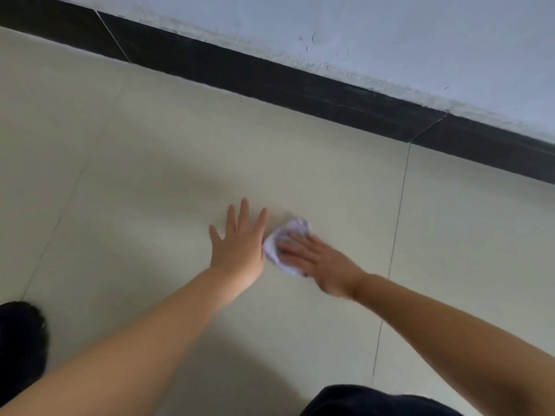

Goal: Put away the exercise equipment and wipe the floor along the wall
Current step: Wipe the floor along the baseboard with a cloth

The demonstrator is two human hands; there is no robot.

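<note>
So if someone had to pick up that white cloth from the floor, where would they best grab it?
Probably at the bunched far end of the white cloth, coming from above on the wall side. That crumpled part stands proud and is uncovered, while the right hand presses flat on the near part and the left hand lies alongside.

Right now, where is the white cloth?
In the head view, the white cloth lies on the floor tile just right of centre, under the right hand, beside the flat left hand.
</note>
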